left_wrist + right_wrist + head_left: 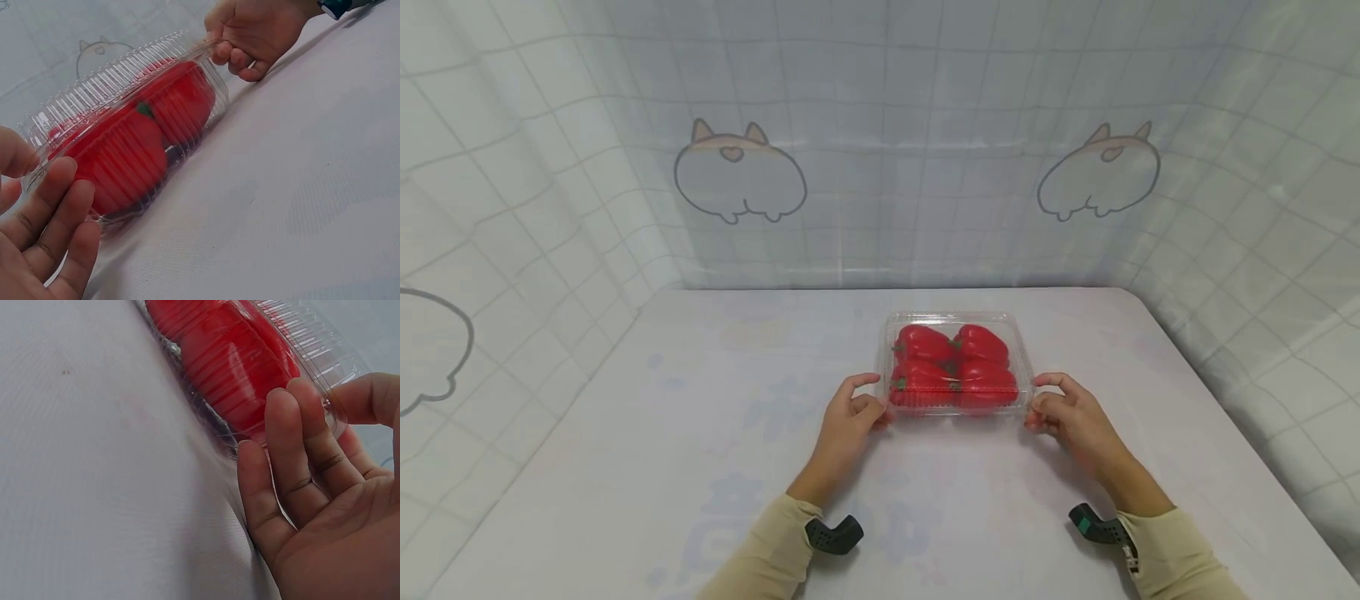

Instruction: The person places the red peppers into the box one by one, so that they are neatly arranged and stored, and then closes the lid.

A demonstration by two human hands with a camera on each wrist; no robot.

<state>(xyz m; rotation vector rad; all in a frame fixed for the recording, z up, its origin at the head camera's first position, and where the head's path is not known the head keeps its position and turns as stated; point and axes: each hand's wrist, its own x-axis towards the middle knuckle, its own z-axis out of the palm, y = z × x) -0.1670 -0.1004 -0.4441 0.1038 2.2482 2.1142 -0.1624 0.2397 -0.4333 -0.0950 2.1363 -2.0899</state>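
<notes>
A clear plastic clamshell box with a ribbed wall and its lid down sits on the table, holding several red bell peppers with green stems. At the box's near left corner, my left hand pinches the rim, the thumb and fingers on either side of it in the left wrist view. My right hand grips the near right corner the same way. In the right wrist view, fingertips touch the ribbed side below the rim. The far side of the box is hidden in both wrist views.
The white table bears faint printed marks and spreads out around the box. A grid-patterned curtain with cartoon animal drawings hangs behind it and along both sides. A dark wrist device is at each sleeve cuff.
</notes>
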